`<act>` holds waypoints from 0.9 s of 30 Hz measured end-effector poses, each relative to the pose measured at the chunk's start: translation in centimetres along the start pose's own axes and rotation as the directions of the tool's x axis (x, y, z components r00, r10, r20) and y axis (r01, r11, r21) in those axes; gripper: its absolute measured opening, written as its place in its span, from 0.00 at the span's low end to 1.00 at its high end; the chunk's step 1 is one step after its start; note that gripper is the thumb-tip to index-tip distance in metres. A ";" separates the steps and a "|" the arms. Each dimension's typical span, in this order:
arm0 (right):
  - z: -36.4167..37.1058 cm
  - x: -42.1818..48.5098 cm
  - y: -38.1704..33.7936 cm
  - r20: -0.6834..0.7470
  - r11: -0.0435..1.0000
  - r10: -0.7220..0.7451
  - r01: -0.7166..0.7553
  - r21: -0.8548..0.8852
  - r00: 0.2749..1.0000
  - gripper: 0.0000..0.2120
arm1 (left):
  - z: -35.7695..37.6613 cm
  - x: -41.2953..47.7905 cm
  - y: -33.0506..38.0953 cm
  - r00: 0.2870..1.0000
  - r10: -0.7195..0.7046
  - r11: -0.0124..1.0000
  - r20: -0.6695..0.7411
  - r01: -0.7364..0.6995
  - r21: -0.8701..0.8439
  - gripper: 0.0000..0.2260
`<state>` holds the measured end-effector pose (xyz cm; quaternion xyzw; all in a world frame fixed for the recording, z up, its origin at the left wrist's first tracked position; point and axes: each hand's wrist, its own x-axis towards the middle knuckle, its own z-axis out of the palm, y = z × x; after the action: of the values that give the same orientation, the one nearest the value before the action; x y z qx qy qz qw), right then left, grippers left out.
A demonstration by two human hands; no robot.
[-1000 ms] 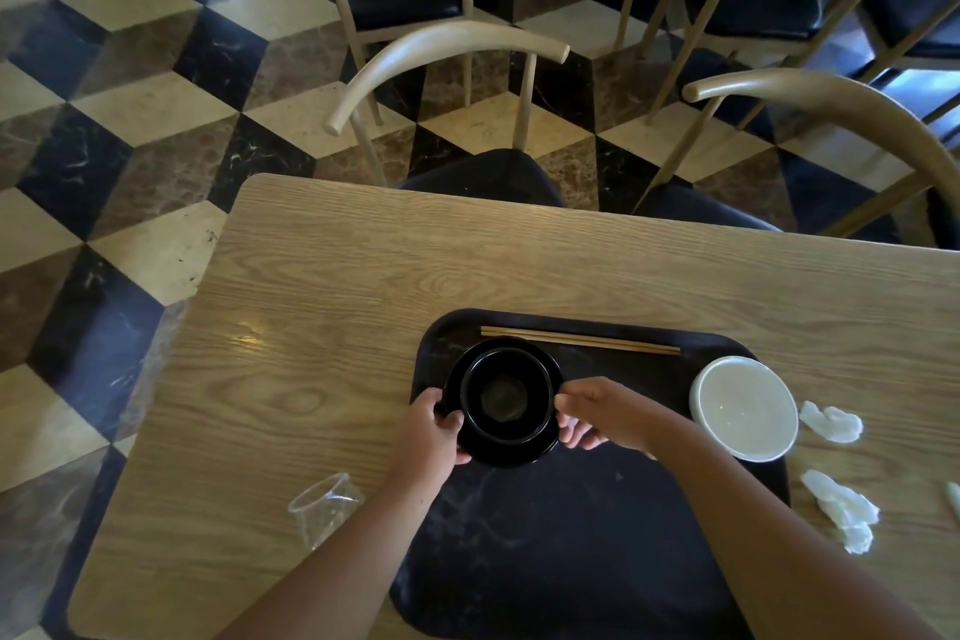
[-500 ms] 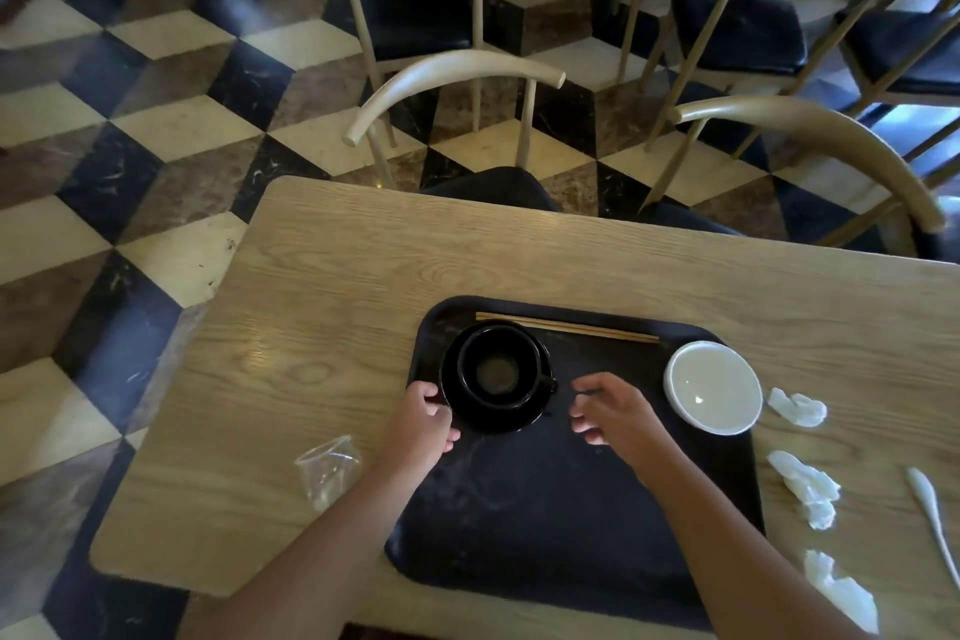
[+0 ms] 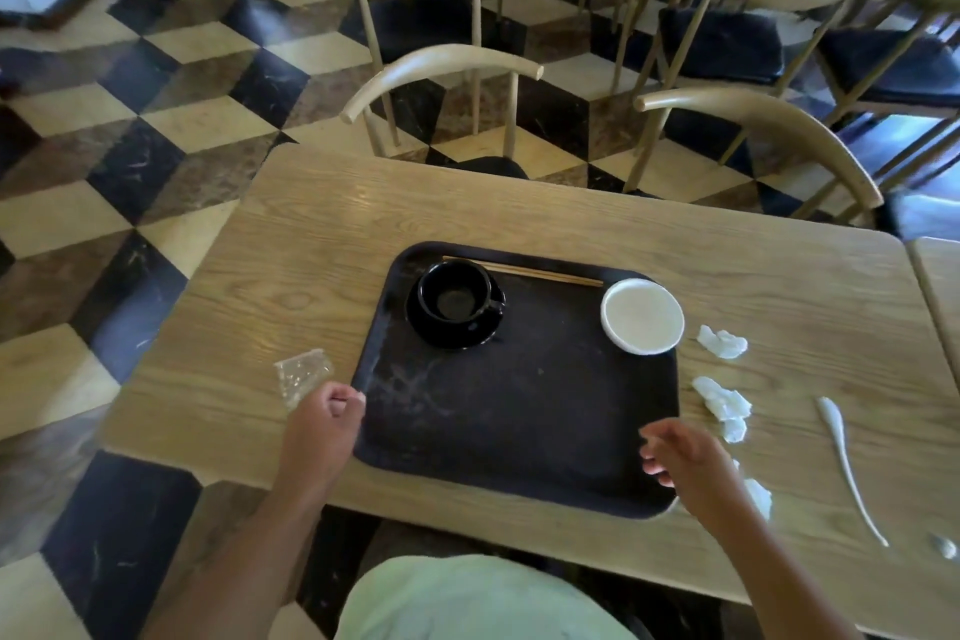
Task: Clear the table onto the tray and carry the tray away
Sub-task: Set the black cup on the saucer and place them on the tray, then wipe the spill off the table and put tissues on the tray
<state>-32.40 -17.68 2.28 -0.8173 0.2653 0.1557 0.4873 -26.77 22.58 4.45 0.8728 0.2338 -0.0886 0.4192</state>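
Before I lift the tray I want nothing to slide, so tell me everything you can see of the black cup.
The black cup is glossy, ceramic-looking, round and upright, with a small handle on its right side. It stands on a matching black saucer, slightly off-centre toward the far left. Inside, only a dull brownish residue shows at the bottom. Cup and saucer stand in the far-left corner of the black tray, just in front of the chopsticks. Neither hand touches it.

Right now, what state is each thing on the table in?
tray: flat on table
black cup: upright on saucer, on tray
chopsticks: on tray
white bowl: on tray's edge
tissues: crumpled, off tray
plastic wrapper: off tray
left hand: empty
right hand: empty
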 end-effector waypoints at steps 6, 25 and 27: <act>-3.9 -2.9 4.6 -0.213 0.982 -0.064 0.024 -0.186 0.975 0.10 | -1.2 -0.8 -0.8 0.980 0.014 0.996 -0.200 0.005 0.094 0.14; -0.8 -1.0 8.8 -0.373 0.870 0.017 -0.197 -0.451 0.928 0.32 | 0.9 8.5 -3.3 0.979 -0.124 0.938 -0.165 0.170 0.302 0.36; -0.5 -1.0 8.9 -0.386 0.858 0.006 -0.203 -0.472 0.922 0.32 | 1.3 9.2 -3.4 0.980 -0.133 0.932 -0.144 0.174 0.319 0.35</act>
<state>-38.45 -21.24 -3.33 -0.9143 0.3475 0.0886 0.1885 -20.31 26.52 -1.98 0.9134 0.3081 -0.1063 0.2441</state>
